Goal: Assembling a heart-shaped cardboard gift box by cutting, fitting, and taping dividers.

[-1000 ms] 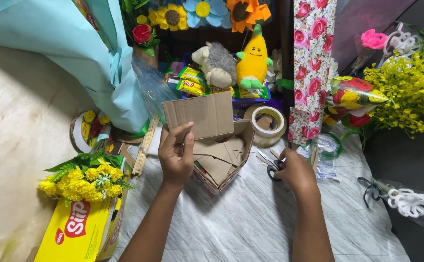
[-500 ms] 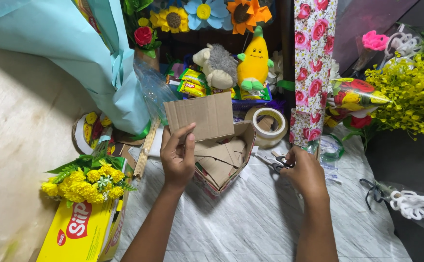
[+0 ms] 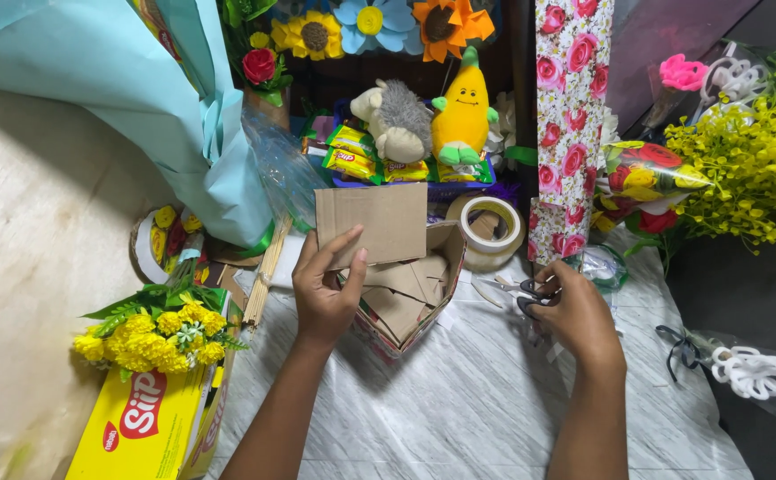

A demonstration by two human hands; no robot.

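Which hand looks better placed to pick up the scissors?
The right hand, probably. It rests on the scissors lying on the white cloth, fingers at the handles. The left hand is occupied holding a cardboard piece upright over the heart-shaped box.

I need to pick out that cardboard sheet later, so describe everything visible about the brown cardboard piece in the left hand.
The flat brown rectangular cardboard piece looks like plain corrugated board, unprinted, with roughly cut edges. It is held upright, leaning slightly, its lower left corner pinched by the left hand. It stands over the rear of the heart-shaped cardboard box, which holds more cardboard pieces, and partly hides the snack packets behind it. The right hand does not touch it.
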